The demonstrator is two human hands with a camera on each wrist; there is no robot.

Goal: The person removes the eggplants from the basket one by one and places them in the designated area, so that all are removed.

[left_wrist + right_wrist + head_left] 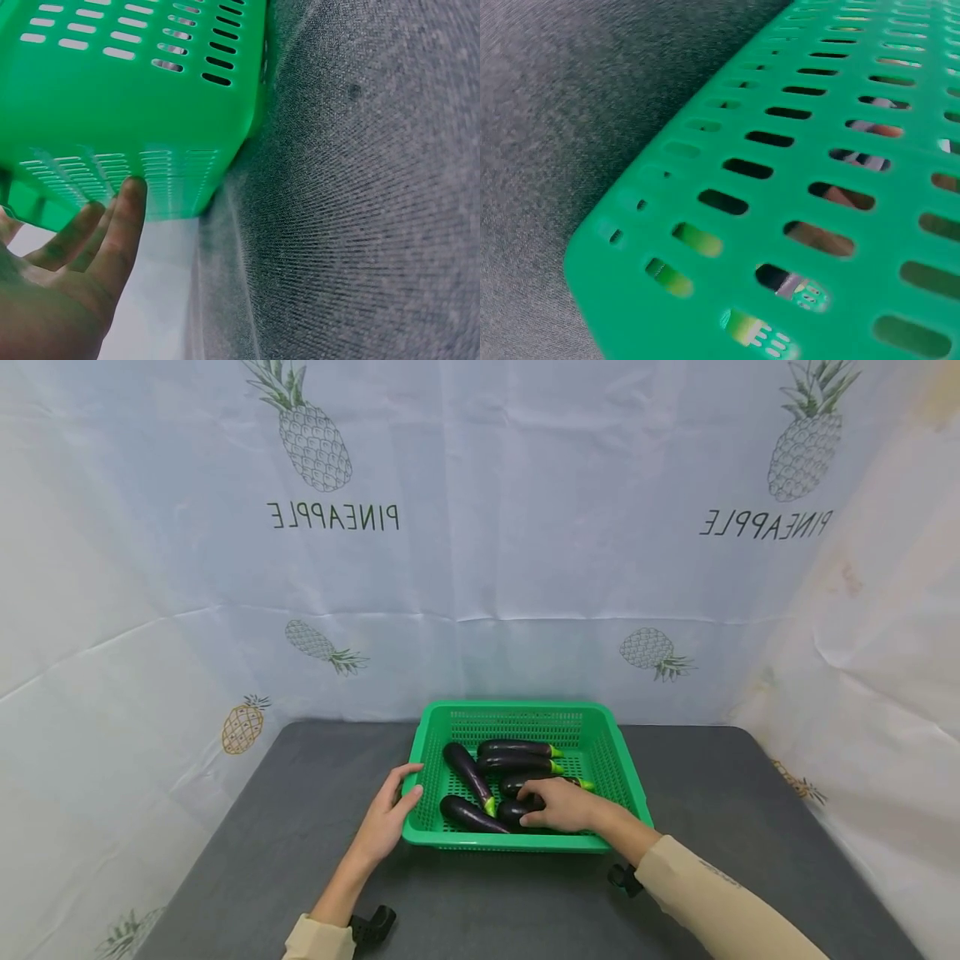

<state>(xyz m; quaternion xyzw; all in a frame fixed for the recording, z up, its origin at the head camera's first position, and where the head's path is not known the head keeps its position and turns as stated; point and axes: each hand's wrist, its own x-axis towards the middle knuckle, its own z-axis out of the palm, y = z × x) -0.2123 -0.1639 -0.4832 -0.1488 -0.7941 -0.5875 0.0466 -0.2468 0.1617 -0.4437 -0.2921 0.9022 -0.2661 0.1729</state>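
Several dark purple eggplants with green caps lie in a green plastic basket (525, 841). My right hand (562, 806) reaches over the near rim and grips an eggplant (512, 815) at the front, its fingers curled over the top. Just behind that hand lies another eggplant (513, 783), partly covered. My left hand (384, 822) is at the left rim; in the left wrist view its fairly straight fingers (124, 232) touch the outer wall. Through the slots in the right wrist view, bits of the right hand (821, 238) and green caps show.
The basket stands on a dark grey table (300, 827) against a white cloth (495, 568) printed with pineapples. One eggplant (467, 772) lies slanted at the left, another (472, 814) near the front wall, and two side by side at the back.
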